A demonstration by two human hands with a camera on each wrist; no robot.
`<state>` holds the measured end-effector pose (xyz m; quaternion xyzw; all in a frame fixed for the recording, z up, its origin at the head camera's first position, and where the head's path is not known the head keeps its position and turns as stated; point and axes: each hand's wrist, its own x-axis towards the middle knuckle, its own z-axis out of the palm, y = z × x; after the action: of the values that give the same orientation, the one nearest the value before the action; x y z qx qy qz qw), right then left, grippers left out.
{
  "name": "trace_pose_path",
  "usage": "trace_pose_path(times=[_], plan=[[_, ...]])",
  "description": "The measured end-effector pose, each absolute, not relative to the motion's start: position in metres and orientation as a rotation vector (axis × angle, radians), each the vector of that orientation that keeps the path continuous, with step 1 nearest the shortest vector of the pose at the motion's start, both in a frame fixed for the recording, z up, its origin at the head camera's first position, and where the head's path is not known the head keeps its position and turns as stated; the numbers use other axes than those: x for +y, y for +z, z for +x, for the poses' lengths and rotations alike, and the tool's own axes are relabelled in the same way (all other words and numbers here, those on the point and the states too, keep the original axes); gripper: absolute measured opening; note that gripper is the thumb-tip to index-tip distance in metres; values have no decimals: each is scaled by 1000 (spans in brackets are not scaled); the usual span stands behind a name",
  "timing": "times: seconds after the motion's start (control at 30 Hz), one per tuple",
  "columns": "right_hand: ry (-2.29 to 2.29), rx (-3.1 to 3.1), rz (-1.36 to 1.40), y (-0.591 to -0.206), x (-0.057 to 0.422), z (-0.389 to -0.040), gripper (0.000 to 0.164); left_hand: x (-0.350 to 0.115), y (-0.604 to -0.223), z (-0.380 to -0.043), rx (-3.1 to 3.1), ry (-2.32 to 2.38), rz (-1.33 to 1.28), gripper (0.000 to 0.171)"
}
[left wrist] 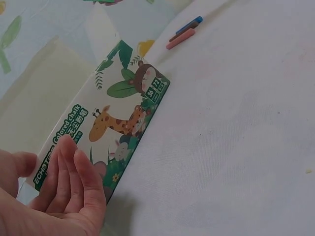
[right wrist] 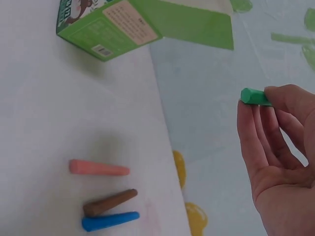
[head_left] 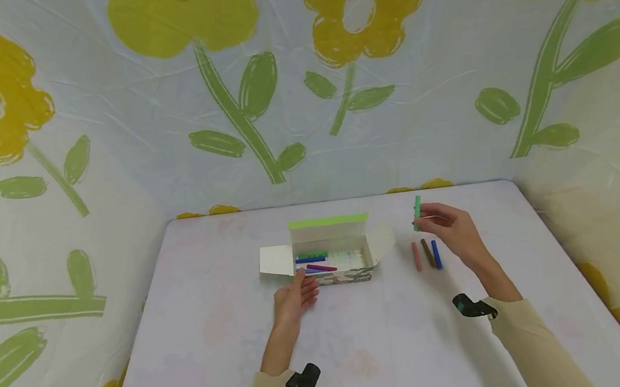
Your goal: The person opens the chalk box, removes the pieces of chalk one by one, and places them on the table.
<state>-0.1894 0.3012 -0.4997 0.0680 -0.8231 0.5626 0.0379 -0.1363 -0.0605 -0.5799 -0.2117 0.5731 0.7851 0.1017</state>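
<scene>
My right hand [head_left: 454,230] pinches a green chalk stick [head_left: 417,213] between thumb and fingertips, raised above the right side of the table. In the right wrist view that green chalk [right wrist: 254,97] points its end away from the palm. My left hand [head_left: 294,300] holds the front wall of an open chalk box [head_left: 349,276], thumb at the rim and fingers along the printed outside. Inside lie a purple-red chalk [head_left: 322,267], a blue chalk [head_left: 310,260], green chalk and white sticks at the right. The left fingers [left wrist: 74,177] partly cover the box's lettering.
Right of the box, a pink chalk [head_left: 416,256], a brown chalk [head_left: 428,253] and a blue chalk [head_left: 437,255] lie side by side on the table [head_left: 363,342]. Box flaps [head_left: 275,260] stick out at the sides and back. Flowered cloth [head_left: 300,111] hangs behind.
</scene>
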Motion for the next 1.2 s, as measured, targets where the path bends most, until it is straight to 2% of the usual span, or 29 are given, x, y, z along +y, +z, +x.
trace_pose_path(times=[0.3, 0.7, 0.9, 1.2], plan=[[1926, -2503, 38, -527, 333, -186, 52, -59, -582, -138, 1675, 2311, -649, 51], [1736, -2744, -215, -551, 361, -173, 57, -60, -582, -138, 1659, 2320, -654, 52], [1535, -2874, -317, -562, 365, -171, 50, -60, -583, -138, 1664, 2326, -643, 54], [1320, -2955, -293, -570, 363, -174, 37, -58, -582, -136, 1673, 2331, -647, 54]])
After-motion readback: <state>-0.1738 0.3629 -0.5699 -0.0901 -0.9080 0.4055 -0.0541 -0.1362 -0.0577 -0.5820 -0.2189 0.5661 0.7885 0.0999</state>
